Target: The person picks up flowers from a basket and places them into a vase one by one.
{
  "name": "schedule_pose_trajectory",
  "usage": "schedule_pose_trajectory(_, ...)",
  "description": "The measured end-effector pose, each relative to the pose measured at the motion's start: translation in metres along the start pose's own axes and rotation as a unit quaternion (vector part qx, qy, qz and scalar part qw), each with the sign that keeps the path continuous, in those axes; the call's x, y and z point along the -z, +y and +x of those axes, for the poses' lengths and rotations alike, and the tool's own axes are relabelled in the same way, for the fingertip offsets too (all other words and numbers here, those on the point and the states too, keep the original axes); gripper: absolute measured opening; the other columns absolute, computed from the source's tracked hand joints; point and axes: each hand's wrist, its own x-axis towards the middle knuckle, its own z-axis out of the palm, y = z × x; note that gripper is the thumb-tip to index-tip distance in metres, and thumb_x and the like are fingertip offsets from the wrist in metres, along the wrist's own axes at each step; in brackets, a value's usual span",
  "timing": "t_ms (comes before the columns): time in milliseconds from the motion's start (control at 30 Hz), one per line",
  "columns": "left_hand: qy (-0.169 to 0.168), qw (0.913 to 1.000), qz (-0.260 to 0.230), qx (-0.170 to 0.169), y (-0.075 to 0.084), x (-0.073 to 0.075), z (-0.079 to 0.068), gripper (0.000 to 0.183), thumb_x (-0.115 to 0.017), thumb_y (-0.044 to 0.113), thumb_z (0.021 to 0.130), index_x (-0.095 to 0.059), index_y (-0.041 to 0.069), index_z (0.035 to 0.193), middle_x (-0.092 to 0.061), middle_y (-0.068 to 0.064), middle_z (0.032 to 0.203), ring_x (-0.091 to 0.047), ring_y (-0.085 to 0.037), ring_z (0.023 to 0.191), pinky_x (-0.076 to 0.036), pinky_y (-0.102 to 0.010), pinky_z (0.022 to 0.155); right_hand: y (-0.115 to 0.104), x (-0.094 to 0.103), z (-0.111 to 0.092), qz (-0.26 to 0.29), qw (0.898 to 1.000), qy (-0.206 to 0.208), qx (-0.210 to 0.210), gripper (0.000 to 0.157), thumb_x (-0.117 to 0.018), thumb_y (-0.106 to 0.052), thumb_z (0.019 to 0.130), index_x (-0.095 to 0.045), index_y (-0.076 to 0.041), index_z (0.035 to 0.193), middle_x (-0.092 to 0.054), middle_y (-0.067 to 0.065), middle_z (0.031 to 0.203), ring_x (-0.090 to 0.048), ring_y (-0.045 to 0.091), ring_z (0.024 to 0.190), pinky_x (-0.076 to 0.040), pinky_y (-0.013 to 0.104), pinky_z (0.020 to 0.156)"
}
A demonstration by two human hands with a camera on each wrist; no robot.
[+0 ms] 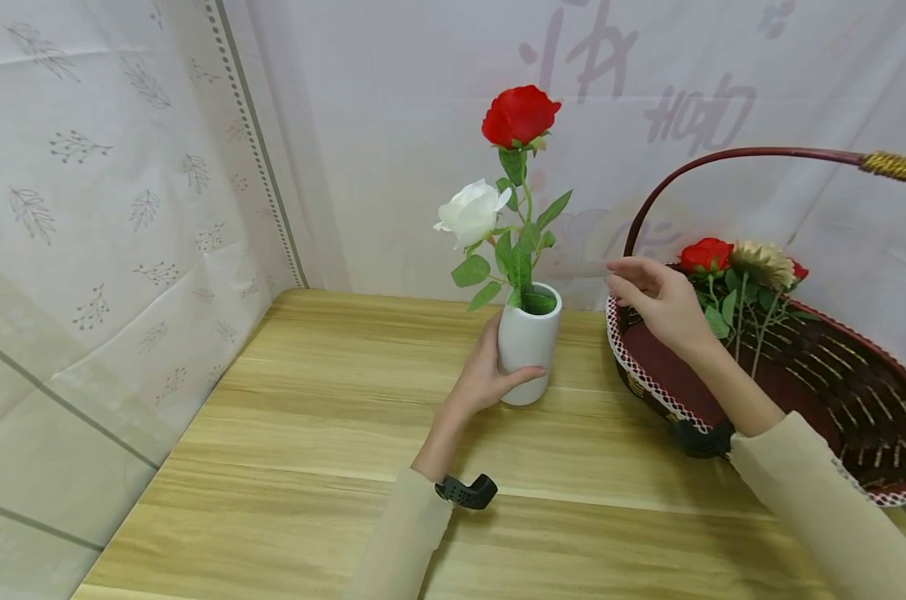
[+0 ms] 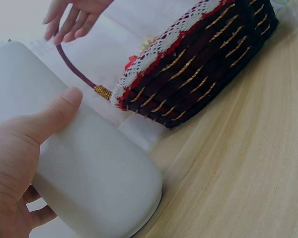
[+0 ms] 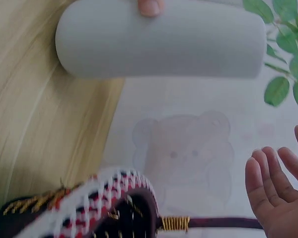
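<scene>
- The left hand (image 1: 486,375) is gripping the white vase (image 1: 526,343) low on its side, thumb wrapping the front; the vase is standing roughly upright on the wooden table (image 1: 287,442), its long axis rising from that hand.
- A white rose (image 1: 471,212) is leaning left from the vase's mouth, while a red rose (image 1: 522,118) is rising above it.
- The right hand (image 1: 666,304) is hovering right of the vase, apart from it, fingers loosely bent and holding nothing.
- Just beyond that hand, nearer it than the left, a red flower (image 1: 706,254) and a cream flower (image 1: 763,265) are lying in the wicker basket (image 1: 843,358), heads pointing away, stems running toward the person.
- Faint lettering is showing on the backdrop (image 1: 392,150), but I cannot read it; no brand is showing.
</scene>
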Motion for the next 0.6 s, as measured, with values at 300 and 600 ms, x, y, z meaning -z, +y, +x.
schedule_pose_trajectory(300,0.002,1.0000,0.003,0.002,-0.001,0.000,0.000,0.099,-0.076,0.047,0.068,-0.013,0.032,0.143,-0.038,0.004,0.131,-0.044,-0.011,0.113,-0.041,-0.037,0.090,0.041,0.033,0.001,-0.036,0.999,0.017,-0.010,0.035,-0.058,-0.026,0.091,-0.056,-0.014,0.124,-0.061,0.004,0.107,-0.059,0.007,0.086,-0.045,0.013,0.070)
schedule_pose_trajectory(600,0.000,1.0000,0.005,0.003,-0.001,0.000,0.000,0.098,-0.076,0.047,0.069,-0.013,0.033,0.143,-0.039,0.005,0.131,-0.044,-0.011,0.112,-0.042,-0.036,0.089,0.053,0.068,-0.009,-0.065,0.997,0.018,-0.049,0.036,-0.057,-0.028,0.091,-0.053,-0.015,0.125,-0.058,-0.002,0.103,-0.057,0.002,0.084,-0.043,0.010,0.068)
